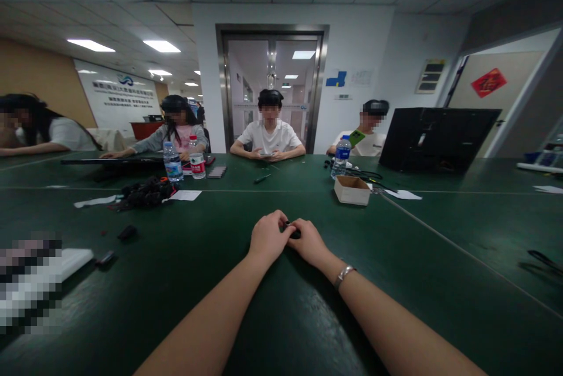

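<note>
Over the green table (pixel 281 311), my left hand (pixel 269 236) and my right hand (pixel 310 242) meet in front of me. Between their fingertips is a small dark object (pixel 296 234), mostly covered by the fingers and too small to make out its kind. Both hands are closed on it, thumbs and fingers pinched together. A metal bracelet (pixel 344 275) circles my right wrist.
Beyond my hands stands an open cardboard box (pixel 352 195), with a water bottle (pixel 341 158) behind it. A screwdriver (pixel 263 178) lies farther off. Black cables (pixel 147 191) are heaped to the left. A black monitor (pixel 435 140) stands right. Several people sit across the table.
</note>
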Motion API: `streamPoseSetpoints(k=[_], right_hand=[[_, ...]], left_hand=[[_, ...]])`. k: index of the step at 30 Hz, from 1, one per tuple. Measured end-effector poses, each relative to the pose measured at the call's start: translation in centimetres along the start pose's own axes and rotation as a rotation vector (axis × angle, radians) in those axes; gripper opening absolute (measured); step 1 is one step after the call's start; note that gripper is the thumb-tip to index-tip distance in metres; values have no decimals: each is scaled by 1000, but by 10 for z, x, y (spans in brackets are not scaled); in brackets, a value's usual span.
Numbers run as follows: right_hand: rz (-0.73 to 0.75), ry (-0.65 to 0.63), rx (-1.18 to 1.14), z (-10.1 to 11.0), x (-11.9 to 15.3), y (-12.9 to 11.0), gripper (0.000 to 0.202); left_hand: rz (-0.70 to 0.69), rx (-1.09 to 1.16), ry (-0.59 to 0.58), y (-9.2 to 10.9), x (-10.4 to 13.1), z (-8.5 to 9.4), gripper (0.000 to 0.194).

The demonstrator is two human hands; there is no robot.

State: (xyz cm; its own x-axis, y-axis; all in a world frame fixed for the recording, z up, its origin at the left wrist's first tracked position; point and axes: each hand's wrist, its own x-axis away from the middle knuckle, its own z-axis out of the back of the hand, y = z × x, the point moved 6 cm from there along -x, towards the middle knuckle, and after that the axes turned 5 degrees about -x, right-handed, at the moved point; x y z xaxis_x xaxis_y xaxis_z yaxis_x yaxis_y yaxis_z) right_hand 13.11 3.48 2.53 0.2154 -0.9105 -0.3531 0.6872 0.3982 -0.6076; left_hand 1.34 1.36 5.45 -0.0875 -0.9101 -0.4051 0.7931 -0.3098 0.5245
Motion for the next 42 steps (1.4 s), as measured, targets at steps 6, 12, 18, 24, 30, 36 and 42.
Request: streamPoseSetpoints(k=[6, 12, 18, 24, 30, 36, 42], right_hand=[[-21, 6, -19, 1, -1, 2, 12], [-9, -21, -46, -1, -2, 4, 16], [-9, -26, -33, -1, -2, 3, 12], [-10, -22, -38, -1, -2, 4, 11], [-14, -31, -51, -1, -2, 3, 14], [11, -2, -21, -1, -2, 5, 18], [2, -27, -42, -1, -2, 4, 19]], left_hand=[[-96, 108, 2, 2, 3, -1, 22], [-121, 147, 4, -1, 2, -6, 23], [-80, 240, 15, -9, 1, -9, 31], [-75, 259, 17, -11, 0, -10, 38], [-87, 274, 16, -14, 0, -10, 39], [-77, 374, -34, -14, -1, -11, 34], [-49, 371, -20, -15, -2, -7, 32]])
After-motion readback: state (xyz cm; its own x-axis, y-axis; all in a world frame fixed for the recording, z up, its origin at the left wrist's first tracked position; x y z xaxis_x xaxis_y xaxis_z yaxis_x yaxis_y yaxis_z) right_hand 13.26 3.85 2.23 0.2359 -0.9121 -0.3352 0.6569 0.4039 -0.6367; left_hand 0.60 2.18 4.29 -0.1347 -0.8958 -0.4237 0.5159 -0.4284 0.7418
